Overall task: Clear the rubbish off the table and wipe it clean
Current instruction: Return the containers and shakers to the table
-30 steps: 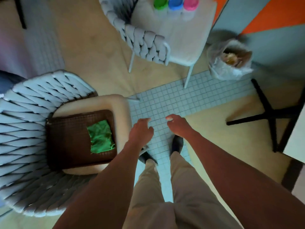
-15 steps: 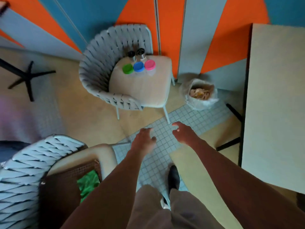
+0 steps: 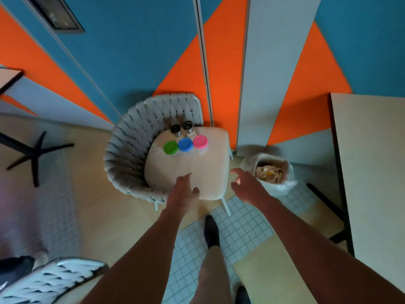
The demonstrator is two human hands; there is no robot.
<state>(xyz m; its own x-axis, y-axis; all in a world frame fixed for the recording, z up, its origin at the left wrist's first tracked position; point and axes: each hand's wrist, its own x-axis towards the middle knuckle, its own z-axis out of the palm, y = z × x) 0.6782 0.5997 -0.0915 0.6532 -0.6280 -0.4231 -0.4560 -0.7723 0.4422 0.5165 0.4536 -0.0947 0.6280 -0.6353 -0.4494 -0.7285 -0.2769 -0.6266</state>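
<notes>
A person looks down at both bare arms reaching forward. The left hand (image 3: 183,190) hangs over the front of a pale beige seat cushion (image 3: 197,170), fingers loosely spread and holding nothing. The right hand (image 3: 245,186) is likewise open and empty, fingers relaxed, between the cushion's corner and a crumpled translucent plastic rubbish bag (image 3: 271,172).

The bag stands on the floor just beside the grey woven-rope chair (image 3: 125,154), its mouth open and showing pale scraps inside. It looks light, soft and floppy, likely to sag or spill if tipped; the gathered rim of the mouth seems the safest place to take hold.

The light beige tabletop (image 3: 370,172) with a dark edge fills the right side, and the part in view shows no rubbish. No cloth is visible.

On the cushion's far side stand three small clear jars with a green lid (image 3: 170,147), a blue lid (image 3: 185,144) and a pink lid (image 3: 200,141), with two dark-capped bottles (image 3: 182,127) behind them.

Room is tight: the bag sits between the chair leg, the wall and the tabletop's black base (image 3: 328,200). The white tiled floor strip (image 3: 241,227) underfoot offers the open path.
</notes>
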